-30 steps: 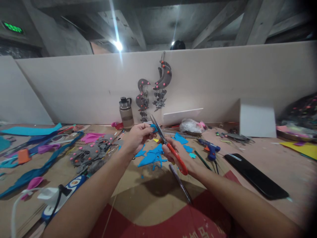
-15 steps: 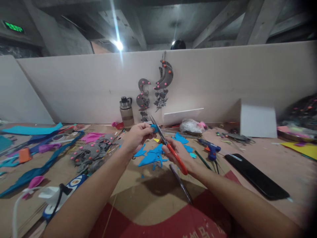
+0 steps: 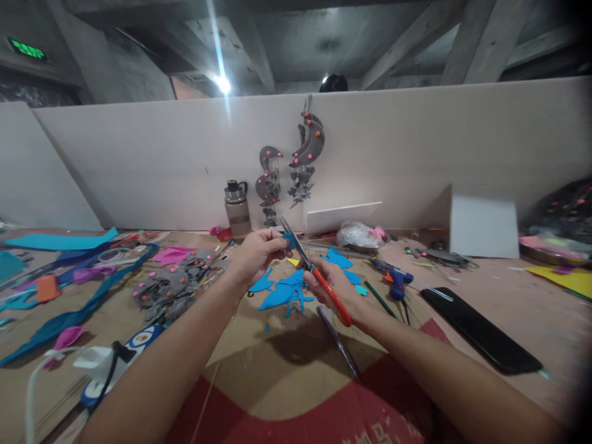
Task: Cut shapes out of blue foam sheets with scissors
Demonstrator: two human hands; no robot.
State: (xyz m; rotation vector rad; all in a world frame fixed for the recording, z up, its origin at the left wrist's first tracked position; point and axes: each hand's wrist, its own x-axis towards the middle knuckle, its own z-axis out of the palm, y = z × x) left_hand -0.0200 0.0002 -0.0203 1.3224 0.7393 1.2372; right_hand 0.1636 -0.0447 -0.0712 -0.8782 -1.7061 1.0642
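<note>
Near the middle of the view, my left hand [image 3: 263,251] pinches a small blue piece [image 3: 289,239] between thumb and fingers. My right hand [image 3: 333,283] is closed round the red-handled scissors [image 3: 329,295], whose blades point up and to the left and lie at the edge of the blue piece. Whether the blades touch the piece on both sides is too small to tell. Below the hands, several blue scraps [image 3: 283,293] are spread over the cardboard [image 3: 259,376]. A dark pen-like stick [image 3: 340,345] lies on the cardboard under my right hand.
A black phone [image 3: 481,330] and a blue glue gun [image 3: 396,280] lie to the right. Grey felt pieces [image 3: 171,280] and a blue strip [image 3: 83,314] are on the left. A bottle [image 3: 237,213] stands at the back, beside hanging moon ornaments [image 3: 309,145].
The blue piece at my left fingertips looks slightly turned against the scissor blades. Both hands stay in almost the same place, and the whole view has shifted very slightly.
</note>
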